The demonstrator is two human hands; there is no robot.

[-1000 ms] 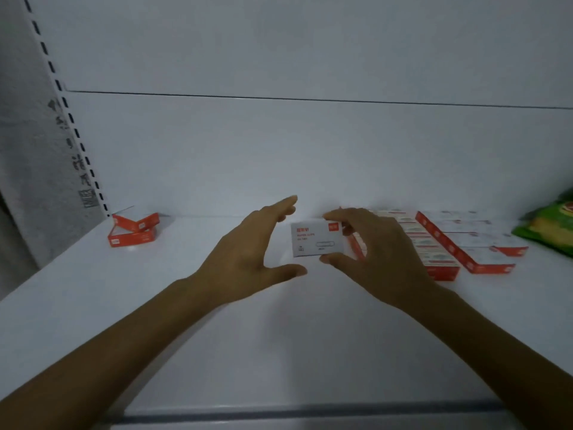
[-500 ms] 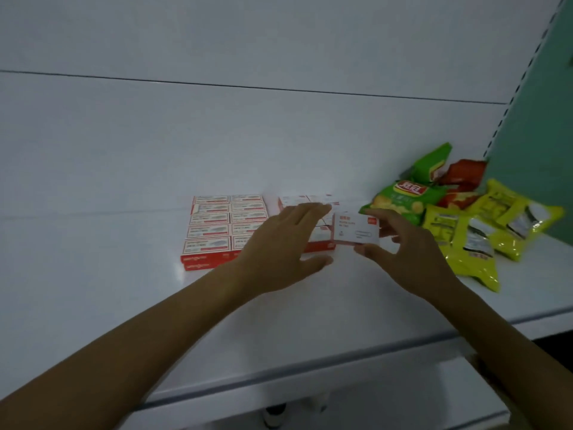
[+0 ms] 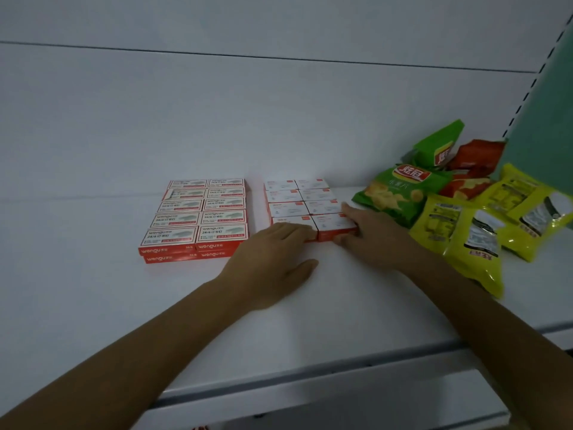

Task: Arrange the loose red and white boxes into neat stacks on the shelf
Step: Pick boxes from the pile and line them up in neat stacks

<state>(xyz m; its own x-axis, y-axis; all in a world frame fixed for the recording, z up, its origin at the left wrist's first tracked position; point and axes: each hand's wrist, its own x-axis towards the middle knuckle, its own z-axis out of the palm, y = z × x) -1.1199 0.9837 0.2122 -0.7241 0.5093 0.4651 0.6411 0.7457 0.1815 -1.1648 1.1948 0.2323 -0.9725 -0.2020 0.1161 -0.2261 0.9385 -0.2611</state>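
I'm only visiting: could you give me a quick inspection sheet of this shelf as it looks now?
Surface: white shelf, holding boxes and bags.
Job's things: left block of boxes, two layers; right block of boxes, front box at its near right corner.
Clutter: snack bags, green, red and yellow, right of the boxes.
Hands: left hand, fingers straight, touches right block's front; right hand pinches front box.
Cables: nothing seen.
Surroundings: white back wall; green side panel.

Left block of red and white boxes: "wengu", "24/6" on lids; "wengu" on red fronts.
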